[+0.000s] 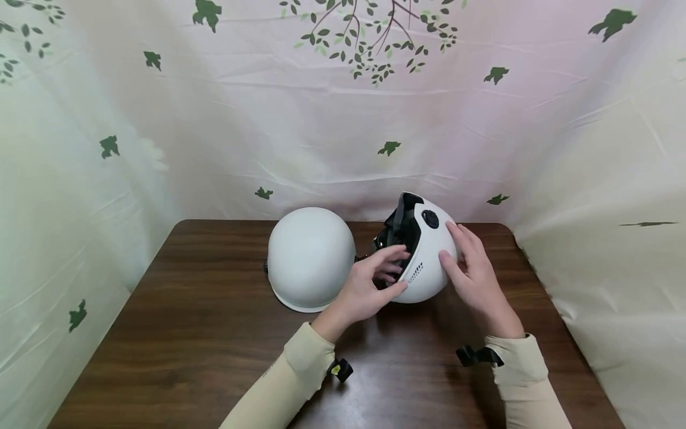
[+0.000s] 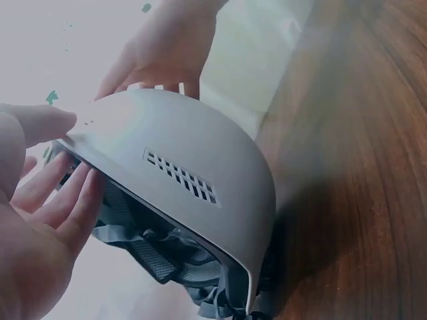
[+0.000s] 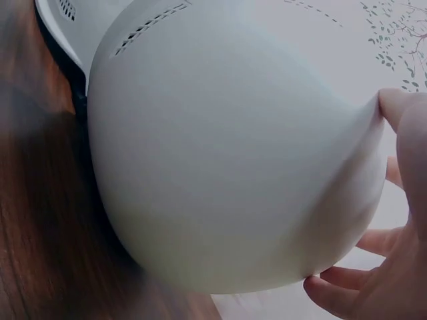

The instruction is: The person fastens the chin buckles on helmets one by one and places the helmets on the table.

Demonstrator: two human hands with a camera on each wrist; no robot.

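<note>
A white helmet with a black padded inside, vent slots and a round black knob is tilted up at the back right, its opening toward the left. My left hand holds its rim, thumb on the outer shell and fingers inside by the dark straps. From the other side, my right hand touches the smooth crown with thumb and spread, fairly straight fingertips, as the right wrist view shows. Another white helmet stands dome up just left of my left hand.
The brown wooden table ends at a back edge close behind both helmets. A pale curtain with leaf and bird prints hangs behind and along the sides. Small black devices sit at both wrists.
</note>
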